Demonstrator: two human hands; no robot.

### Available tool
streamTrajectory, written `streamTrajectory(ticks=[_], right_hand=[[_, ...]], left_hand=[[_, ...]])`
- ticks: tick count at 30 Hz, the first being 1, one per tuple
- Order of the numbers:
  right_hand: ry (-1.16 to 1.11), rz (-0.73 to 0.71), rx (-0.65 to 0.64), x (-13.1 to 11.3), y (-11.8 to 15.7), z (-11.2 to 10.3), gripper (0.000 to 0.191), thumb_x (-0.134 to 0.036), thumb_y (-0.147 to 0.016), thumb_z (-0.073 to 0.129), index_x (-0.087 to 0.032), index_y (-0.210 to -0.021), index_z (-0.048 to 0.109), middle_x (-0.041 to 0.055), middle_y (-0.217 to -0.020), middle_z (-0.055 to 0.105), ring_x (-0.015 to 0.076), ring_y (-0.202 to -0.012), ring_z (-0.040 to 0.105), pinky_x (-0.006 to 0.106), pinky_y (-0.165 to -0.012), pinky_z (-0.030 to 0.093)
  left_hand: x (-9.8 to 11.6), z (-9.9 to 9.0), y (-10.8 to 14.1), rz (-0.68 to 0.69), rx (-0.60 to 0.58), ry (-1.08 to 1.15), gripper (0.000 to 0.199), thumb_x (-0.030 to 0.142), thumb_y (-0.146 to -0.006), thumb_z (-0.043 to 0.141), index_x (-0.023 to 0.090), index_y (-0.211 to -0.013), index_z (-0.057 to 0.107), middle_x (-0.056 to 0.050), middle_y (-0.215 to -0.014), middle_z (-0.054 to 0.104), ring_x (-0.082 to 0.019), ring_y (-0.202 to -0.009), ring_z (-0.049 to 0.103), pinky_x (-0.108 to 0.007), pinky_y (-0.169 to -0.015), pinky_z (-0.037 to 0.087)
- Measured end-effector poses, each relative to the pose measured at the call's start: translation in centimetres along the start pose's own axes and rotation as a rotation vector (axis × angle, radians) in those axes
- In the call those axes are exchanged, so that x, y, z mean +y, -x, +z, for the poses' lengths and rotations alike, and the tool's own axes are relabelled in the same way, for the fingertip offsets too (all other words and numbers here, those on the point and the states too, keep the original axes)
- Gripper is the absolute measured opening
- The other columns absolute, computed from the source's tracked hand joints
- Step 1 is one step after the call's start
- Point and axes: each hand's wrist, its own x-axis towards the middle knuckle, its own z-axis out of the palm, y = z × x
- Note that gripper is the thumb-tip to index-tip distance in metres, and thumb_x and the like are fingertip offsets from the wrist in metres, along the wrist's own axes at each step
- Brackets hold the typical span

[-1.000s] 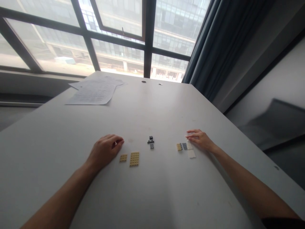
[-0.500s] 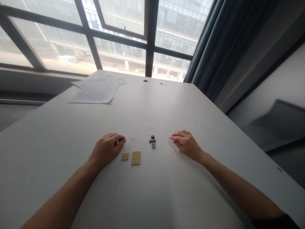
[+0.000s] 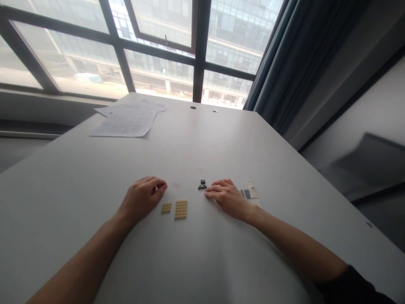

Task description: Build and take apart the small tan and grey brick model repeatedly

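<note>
My left hand (image 3: 144, 196) rests on the table with its fingers curled and the thumb close to the index finger; nothing shows in it. Just to its right lie a small tan toy-brick plate (image 3: 166, 207) and a larger tan plate (image 3: 181, 210), studs up. In the middle is a group of small black bricks (image 3: 202, 185). The fingertips of my right hand (image 3: 226, 196) are closed at the near right side of these black bricks. A small grey brick is hidden at those fingertips; its former spot is bare.
Beyond my right hand lie several white bricks (image 3: 252, 190) and blue-grey bricks (image 3: 247, 194), partly covered by the hand. Printed papers (image 3: 126, 120) are at the table's far left. Window frames (image 3: 198, 63) and a dark curtain (image 3: 275, 63) stand behind the table (image 3: 196, 147).
My right hand has moved left to the middle bricks, uncovering the white and blue-grey bricks. The small grey brick is now out of sight at its fingers. My left hand stays put.
</note>
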Motion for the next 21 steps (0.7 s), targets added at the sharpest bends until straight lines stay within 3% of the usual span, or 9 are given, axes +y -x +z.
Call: streamTrajectory(ticks=[11, 21], right_hand=[[-0.007, 0.220, 0.027, 8.0, 5.0, -2.1, 0.039, -0.004, -0.082, 0.049, -0.027, -0.106, 0.069, 0.0015, -0.111, 0.069, 0.0208, -0.108, 0.056, 0.039, -0.094, 0.037], [-0.013, 0.246, 0.076, 8.8, 7.3, -2.5, 0.030, -0.012, -0.083, 0.053, -0.027, -0.102, 0.071, 0.0025, -0.108, 0.070, 0.0217, -0.103, 0.059, 0.038, -0.091, 0.041]], left_hand=[[0.0, -0.1, -0.2, 0.016, 0.000, 0.003, 0.030, 0.040, -0.087, 0.045, 0.020, -0.084, 0.066, -0.004, -0.082, 0.067, -0.019, -0.076, 0.060, -0.029, -0.074, 0.045], [0.0, -0.1, -0.1, 0.013, 0.001, 0.004, 0.029, 0.041, -0.085, 0.045, 0.020, -0.084, 0.066, -0.004, -0.083, 0.068, -0.018, -0.077, 0.060, -0.029, -0.074, 0.046]])
